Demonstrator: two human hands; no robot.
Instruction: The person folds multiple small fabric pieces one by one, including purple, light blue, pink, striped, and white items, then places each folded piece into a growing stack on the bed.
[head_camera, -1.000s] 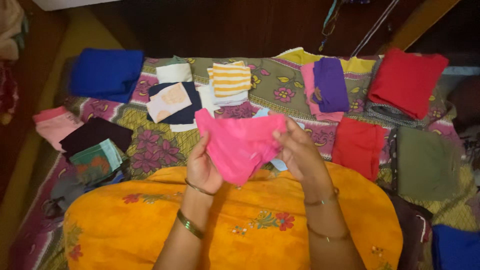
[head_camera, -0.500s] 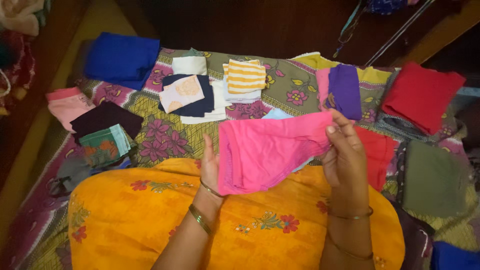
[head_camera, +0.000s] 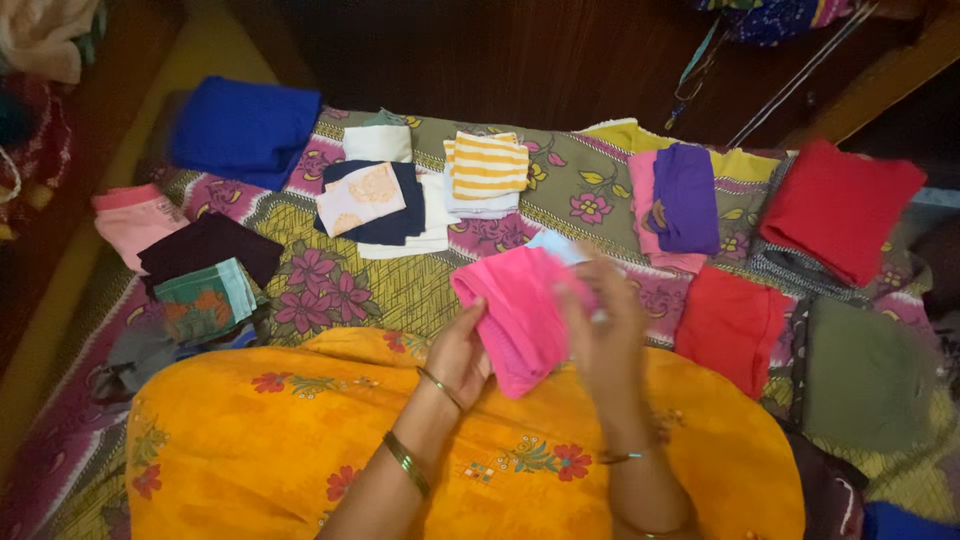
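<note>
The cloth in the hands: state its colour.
Plain bright pink cloth, held by the left hand and right hand; head view.

Left hand (head_camera: 462, 357): two metal bangles, one thin, one greenish. Right hand (head_camera: 605, 335), motion-blurred: apparently one thin bangle. Orange floral garment (head_camera: 300, 440) at 6 o'clock.

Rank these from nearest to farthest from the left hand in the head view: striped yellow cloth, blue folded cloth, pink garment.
1. pink garment, held in the left hand.
2. striped yellow cloth, straight beyond it.
3. blue folded cloth, far upper left corner of the spread.
</note>
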